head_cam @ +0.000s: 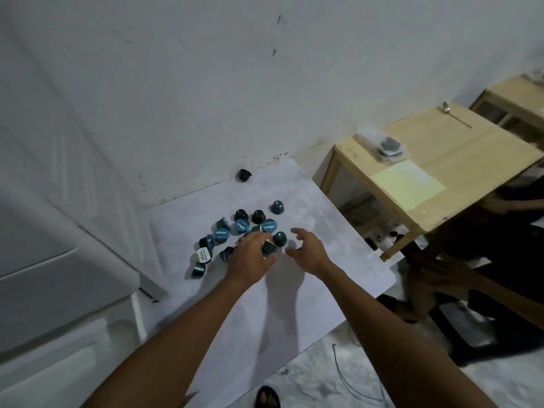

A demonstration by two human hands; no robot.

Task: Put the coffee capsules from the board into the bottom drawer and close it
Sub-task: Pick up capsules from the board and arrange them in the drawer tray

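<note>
The left hand (251, 256) covers part of the cluster of dark blue and teal plastic coffee capsules (241, 225) on the white rectangular board (323, 290). The capsules beneath it cannot be counted, and whether its fingers grip one cannot be determined. Lettering on the capsule lids is too small to read. The white plastic cabinet (59, 260) is blurred and cut off by the left edge; its drawers cannot be told apart. On the light wooden table (459, 160), the dark item in clear plastic wrapping (388, 145) is too blurred to identify. A foot in a dark sandal (267, 397) is cut off by the bottom edge.
</note>
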